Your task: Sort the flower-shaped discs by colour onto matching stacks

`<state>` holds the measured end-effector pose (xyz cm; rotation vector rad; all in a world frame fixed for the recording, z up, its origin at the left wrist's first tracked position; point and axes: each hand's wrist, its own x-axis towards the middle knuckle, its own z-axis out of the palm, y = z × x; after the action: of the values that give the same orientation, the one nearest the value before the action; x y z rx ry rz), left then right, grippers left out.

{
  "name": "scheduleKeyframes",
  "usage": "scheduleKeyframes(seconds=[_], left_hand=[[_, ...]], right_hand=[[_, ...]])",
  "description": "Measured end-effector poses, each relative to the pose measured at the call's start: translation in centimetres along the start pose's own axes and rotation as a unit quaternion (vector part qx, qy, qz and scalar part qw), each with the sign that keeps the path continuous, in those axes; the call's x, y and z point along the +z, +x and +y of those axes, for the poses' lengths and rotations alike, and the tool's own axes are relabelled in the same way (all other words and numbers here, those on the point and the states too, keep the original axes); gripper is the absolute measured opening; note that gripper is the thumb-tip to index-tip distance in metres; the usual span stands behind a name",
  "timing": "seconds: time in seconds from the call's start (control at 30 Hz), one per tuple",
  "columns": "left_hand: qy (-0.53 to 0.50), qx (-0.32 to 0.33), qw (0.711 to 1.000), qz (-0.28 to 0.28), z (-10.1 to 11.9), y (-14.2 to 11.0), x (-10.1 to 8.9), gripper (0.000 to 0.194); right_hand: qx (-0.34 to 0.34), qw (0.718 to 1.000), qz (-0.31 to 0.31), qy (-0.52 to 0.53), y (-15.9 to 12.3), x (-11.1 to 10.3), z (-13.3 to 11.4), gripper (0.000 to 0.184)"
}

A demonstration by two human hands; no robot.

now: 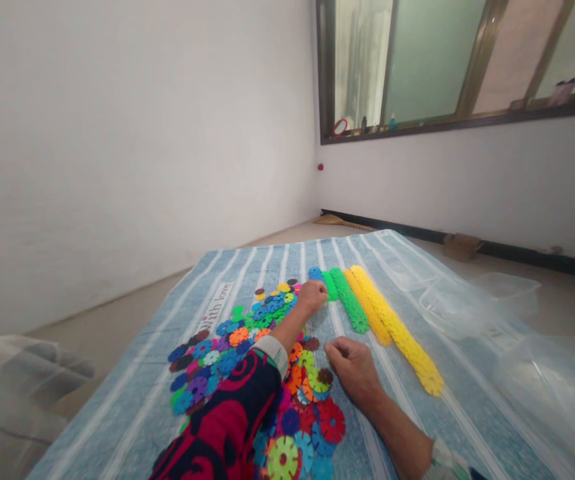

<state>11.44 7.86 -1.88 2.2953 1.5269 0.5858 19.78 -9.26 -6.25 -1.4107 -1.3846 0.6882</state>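
Held curled left hand [313,297] beside green notched plastic discs [332,287] and half-closed right hand [357,371] near multicoloured plastic disc pile [295,379], with grasps indiscernible.

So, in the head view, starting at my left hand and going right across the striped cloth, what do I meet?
Your left hand, bright green discs, darker green row, orange-yellow row, yellow row, clear plastic containers.
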Motion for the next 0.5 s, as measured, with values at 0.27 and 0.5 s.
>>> scheduleKeyframes(seconds=[0.27, 0.5], left_hand=[[0.034, -0.008, 0.999, -0.003, 0.1, 1.5, 1.2, 0.017], [0.041, -0.005, 0.999, -0.010, 0.8, 1.4, 1.3, 0.021]], right_hand=[[0.003, 1.000, 0.004, -0.009, 0.0, 0.1, 0.0, 0.031], [0.000, 1.000, 0.005, -0.015, 0.1, 0.1, 0.0, 0.031]])
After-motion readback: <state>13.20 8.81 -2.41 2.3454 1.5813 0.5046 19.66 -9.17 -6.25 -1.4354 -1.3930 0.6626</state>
